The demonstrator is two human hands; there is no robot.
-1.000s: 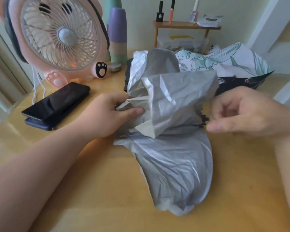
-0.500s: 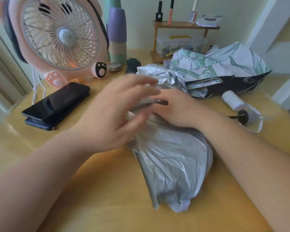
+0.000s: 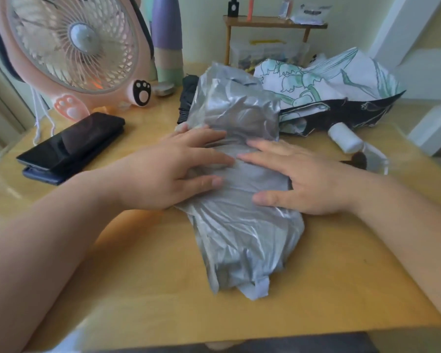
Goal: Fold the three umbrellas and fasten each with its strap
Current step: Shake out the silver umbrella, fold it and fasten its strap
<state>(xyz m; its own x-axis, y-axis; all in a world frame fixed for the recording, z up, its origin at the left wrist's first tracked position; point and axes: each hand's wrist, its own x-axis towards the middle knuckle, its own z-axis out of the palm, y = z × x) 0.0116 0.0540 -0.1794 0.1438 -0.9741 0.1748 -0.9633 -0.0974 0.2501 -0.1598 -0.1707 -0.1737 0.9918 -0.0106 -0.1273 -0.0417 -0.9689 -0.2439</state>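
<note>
- Now, I judge, I'm flattening the canopy of the silver umbrella [image 3: 239, 240]; it is neither rolled nor strapped yet.
- My left grip [image 3: 173, 171] and right grip [image 3: 303, 179] both lie flat on its middle, fingers straight, pressing down, clasping nothing.
- It lies on the bench [image 3: 138, 276], running near to far, under both palms, its near end poking out toward me.
- Next, I think: roll the cloth tight, then find the pale tab [image 3: 261, 289] at the near end, likely the strap.
- The floral umbrella [image 3: 329, 80] lies far right, unfolded.
</note>
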